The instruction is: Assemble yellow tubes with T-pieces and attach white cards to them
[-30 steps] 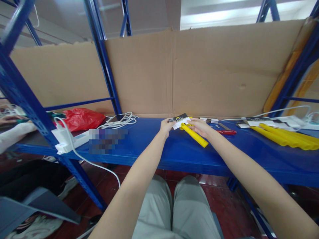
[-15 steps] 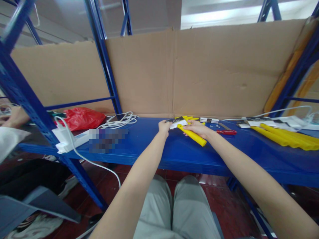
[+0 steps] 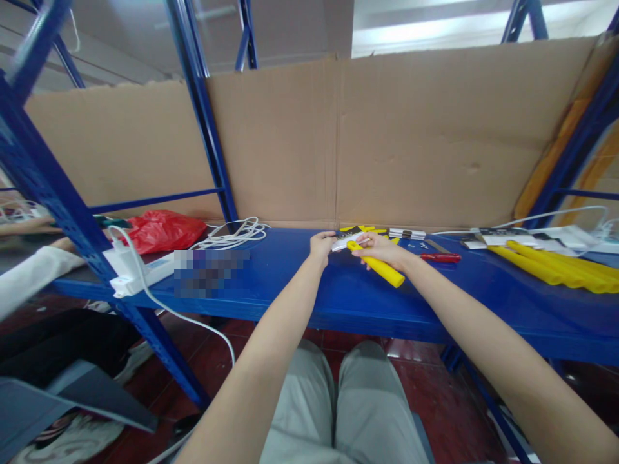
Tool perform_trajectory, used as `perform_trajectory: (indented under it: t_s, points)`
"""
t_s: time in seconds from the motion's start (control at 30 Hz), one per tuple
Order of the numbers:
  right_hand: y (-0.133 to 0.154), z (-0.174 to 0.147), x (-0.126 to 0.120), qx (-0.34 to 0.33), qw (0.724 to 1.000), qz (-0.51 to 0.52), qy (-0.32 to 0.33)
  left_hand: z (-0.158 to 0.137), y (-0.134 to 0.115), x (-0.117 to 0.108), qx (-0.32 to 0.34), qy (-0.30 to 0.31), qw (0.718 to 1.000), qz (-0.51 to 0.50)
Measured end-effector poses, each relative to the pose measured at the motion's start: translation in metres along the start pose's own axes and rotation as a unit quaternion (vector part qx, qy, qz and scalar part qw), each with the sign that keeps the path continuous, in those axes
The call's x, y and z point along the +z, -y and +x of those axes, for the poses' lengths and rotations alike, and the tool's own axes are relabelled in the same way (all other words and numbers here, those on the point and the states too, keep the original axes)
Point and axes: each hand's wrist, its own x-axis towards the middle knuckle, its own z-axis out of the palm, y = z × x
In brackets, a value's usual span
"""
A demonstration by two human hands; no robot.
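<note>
My left hand (image 3: 322, 245) is closed on the left end of a black-and-white card sleeve (image 3: 344, 242), just above the table. My right hand (image 3: 381, 250) grips a yellow-handled tool (image 3: 388, 272) near the sleeve's right end. The handle slants down towards me, and its far end meets the sleeve; how the two join is hidden by my fingers. Behind my hands lie more yellow pieces (image 3: 372, 229). Beyond them to the right is a stack of black-and-white card pieces (image 3: 407, 234). A red-handled tool (image 3: 441, 257) lies right of my right hand.
Several yellow handles (image 3: 556, 267) with card sleeves lie at the right of the blue table (image 3: 285, 283). To the left are a white power strip (image 3: 149, 272), coiled white cable (image 3: 236, 233) and a red bag (image 3: 167, 231). A co-worker's sleeve (image 3: 41, 274) shows beyond the blue post.
The yellow handle has shifted slightly right and towards me, with my right hand still on it. At far left the co-worker's arm has reached further over the table.
</note>
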Motion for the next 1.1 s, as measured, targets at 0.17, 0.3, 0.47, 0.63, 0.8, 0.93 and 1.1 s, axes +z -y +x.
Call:
perform_trajectory:
  t_s: [0.17,0.3,0.47,0.63,0.8,0.93,1.1]
  points:
    - [0.003,-0.001,0.004,0.023,0.999,-0.032,-0.004,-0.001,0.000,0.002,-0.012,-0.017,1.000,-0.005]
    - [0.001,0.001,0.006,0.021,0.999,-0.042,-0.012,-0.003,0.000,0.001,0.004,-0.032,0.999,-0.007]
    - [-0.005,0.004,0.005,-0.037,0.987,-0.155,-0.010,-0.003,-0.001,0.001,-0.002,-0.047,0.999,0.006]
    - [-0.007,0.005,0.005,-0.077,0.974,-0.211,0.008,-0.001,-0.001,0.000,-0.003,-0.042,0.999,-0.009]
    - [-0.010,0.007,0.005,-0.093,0.974,-0.207,0.028,0.001,0.000,0.000,-0.002,-0.039,0.999,-0.016]
    - [-0.013,0.010,0.004,-0.103,0.972,-0.209,0.031,0.001,0.000,0.000,-0.001,-0.041,0.999,-0.019]
    - [-0.010,0.009,0.007,-0.090,0.973,-0.209,0.029,0.002,0.000,0.000,0.006,-0.039,0.999,-0.021]
